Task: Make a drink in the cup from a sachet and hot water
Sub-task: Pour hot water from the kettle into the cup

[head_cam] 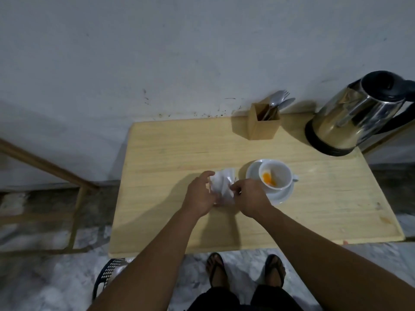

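**Powder's in, sachet getting scrunched, kettle's up next**

So, checking in from the remote seat. Both hands sit over the middle of the table (161, 140), and between them is the sachet (222, 184), a crinkly white packet that looks crushed and folded in on itself. The left hand (198, 195) has its fingers curled around the packet's left side, and the right hand (249, 197) pinches the right edge with fingertips closed on it. My read is that the packet is being wadded up because it's done its job, though I can't tell if anything is left inside.

The cup (277, 176) stands just right of the hands, toward the table's right half, on a matching saucer (281, 197). Both are glossy white ceramic, round, with the small handle pointing to the right edge. Inside there's a little heap of bright orange powder on the bottom, dry-looking, with no water visible yet. Keeping the cup that close to the hands makes sense for tipping the packet in without spilling.

The kettle (357, 115) sits at the far right corner, a shiny steel body with a black base, lid and handle, the handle facing out past the right edge. Near the far edge is a square wooden holder (263, 126) with spoons and a fork (280, 98) standing in it.

The tabletop is pale wood with visible grain. I'd say the next bits are pouring and stirring.
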